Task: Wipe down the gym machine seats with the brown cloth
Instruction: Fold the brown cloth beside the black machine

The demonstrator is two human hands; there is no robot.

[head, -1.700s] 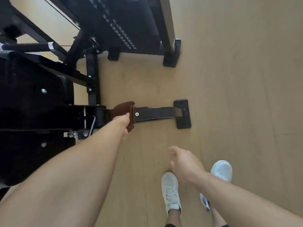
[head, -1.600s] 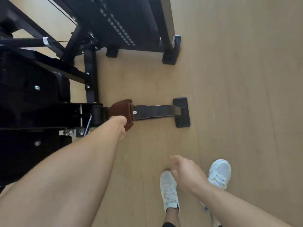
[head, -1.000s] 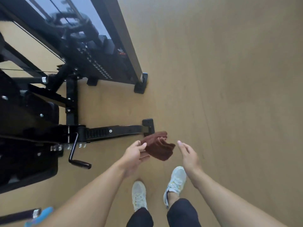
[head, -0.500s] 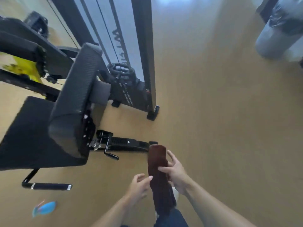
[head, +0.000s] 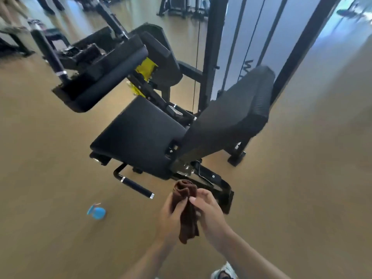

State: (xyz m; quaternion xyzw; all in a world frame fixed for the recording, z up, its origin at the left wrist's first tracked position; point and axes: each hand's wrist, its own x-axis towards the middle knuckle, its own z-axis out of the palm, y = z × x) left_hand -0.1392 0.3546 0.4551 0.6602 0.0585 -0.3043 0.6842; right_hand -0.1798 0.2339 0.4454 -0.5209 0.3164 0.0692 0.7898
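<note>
Cloth: brown cloth (head: pixel 186 210) is bunched up btw my two hands, low in the middle of the view. It hangs down long and floppy, top end puffed up in folds.
L hand: my left hand (head: pixel 171 217) has fingers curled round the cloth's left side, thumb on it.
R hand: my right hand (head: pixel 209 212) pinches the cloth from the right, fingertips (head: pixel 193 200) pressed on the folds.
Seat: the seat pad (head: pixel 138 135) is up and a bit left of my hands, not touching. Its near corner is close above the cloth.
Seat lie: long side runs from near-left up to far-right, where it meets the back pad (head: pixel 231 119), which leans up and away.
Nearer hand: L hand looks a bit nearer the seat, I think, so it could reach first.
Feel: cloth looks soft and fuzzy. Both pads look black and smooth-ish w/ fine ribs on the back pad, prob. squishy.
Frame: black metal bars, hard. A handle (head: pixel 136 186) w/ silver rings sticks out under the seat, just left of the cloth.
Floor: tan floor (head: pixel 302 178), shiny. A blue spray bottle (head: pixel 96 212) lies left of my hands.
Next, my guess: fix the fold, then go up-left onto the seat.
</note>
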